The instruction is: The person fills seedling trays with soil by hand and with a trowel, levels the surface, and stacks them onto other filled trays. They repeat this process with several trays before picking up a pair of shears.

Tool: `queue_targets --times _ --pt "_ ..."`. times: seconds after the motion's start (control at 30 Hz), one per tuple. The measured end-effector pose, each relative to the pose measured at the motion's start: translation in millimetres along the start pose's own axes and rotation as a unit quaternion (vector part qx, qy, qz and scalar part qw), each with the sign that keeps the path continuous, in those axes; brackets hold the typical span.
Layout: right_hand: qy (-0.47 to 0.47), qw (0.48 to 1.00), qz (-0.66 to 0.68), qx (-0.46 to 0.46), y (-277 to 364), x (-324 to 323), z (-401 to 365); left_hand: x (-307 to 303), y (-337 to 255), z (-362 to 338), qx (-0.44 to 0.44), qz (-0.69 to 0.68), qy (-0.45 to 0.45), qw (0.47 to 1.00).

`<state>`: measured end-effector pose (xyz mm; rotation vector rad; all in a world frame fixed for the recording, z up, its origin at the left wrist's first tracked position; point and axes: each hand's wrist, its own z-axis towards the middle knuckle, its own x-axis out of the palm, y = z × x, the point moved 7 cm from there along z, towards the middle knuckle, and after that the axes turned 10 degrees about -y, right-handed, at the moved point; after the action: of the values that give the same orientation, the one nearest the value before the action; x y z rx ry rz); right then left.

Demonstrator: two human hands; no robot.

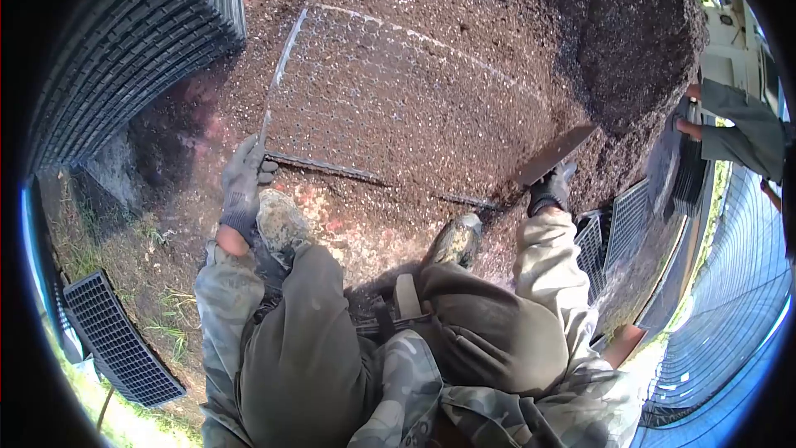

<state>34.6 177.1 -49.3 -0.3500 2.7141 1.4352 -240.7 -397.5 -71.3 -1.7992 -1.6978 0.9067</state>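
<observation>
My left hand (243, 172), gloved, was at the near left corner of the tray (286, 54), my arm reaching forward past my left boot (282, 220). Its fingers were partly curled by the rim; I couldn't tell whether they gripped it. My right hand (554, 189), also gloved, had its fingers closed around a flat blade (557, 154), slanted up and away to the right at the tray's near right side, my forearm stretched forward.

The tray lay on the ground ahead of me, between my hands, loaded with dark soil mix (464, 124). Its left rim showed plainly; the near rim dipped under soil midway, and the right side was buried. A littered strip of ground (356, 232) separated it from my boots. A tray stack (149, 58) bounded the far left, a soil heap (638, 41) the far right.
</observation>
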Motion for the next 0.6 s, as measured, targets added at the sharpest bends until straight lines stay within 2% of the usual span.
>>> queue_targets --times 0.07,0.1,0.13,0.17,0.23,0.27,0.33,0.4,0.43,0.47,0.5,0.57,0.6 --pt "0.056 0.985 -0.043 -0.156 28 60 -98 4 -11 -12 -0.004 0.015 0.011 1.000" --pt "0.111 0.978 -0.111 -0.139 1 73 -100 3 -11 -12 0.007 0.014 0.000 1.000" --pt "0.160 0.968 -0.146 -0.130 4 116 -158 4 -13 -12 0.020 0.011 -0.006 1.000" --pt "0.172 0.976 -0.129 -0.027 -33 138 -178 8 -18 -17 0.017 0.016 -0.004 1.000" --pt "0.313 0.930 -0.177 0.080 -85 189 -235 14 -23 -23 0.021 0.020 0.017 0.999" --pt "0.371 0.908 -0.186 0.054 -111 203 -247 15 -23 -24 0.017 0.018 0.021 0.999" --pt "0.336 0.885 -0.317 -0.065 -159 213 -226 13 -20 -17 0.021 0.039 0.030 0.999" --pt "0.330 0.937 -0.115 0.011 -126 192 -220 13 -18 -16 0.022 0.060 0.030 0.998" --pt "0.266 0.944 -0.184 0.060 -101 168 -208 12 -19 -17 0.021 0.052 0.017 0.998" --pt "0.290 0.948 -0.108 0.070 -93 148 -187 14 -22 -18 0.021 0.039 0.002 0.999" --pt "0.219 0.970 -0.107 0.008 -80 120 -160 16 -27 -24 0.022 0.044 -0.016 0.999" --pt "0.115 0.991 -0.073 0.005 -53 53 -116 18 -31 -27 0.033 0.033 -0.005 0.999" --pt "0.077 0.995 -0.060 -0.026 -35 23 -101 18 -32 -30 0.046 0.028 0.006 0.999"
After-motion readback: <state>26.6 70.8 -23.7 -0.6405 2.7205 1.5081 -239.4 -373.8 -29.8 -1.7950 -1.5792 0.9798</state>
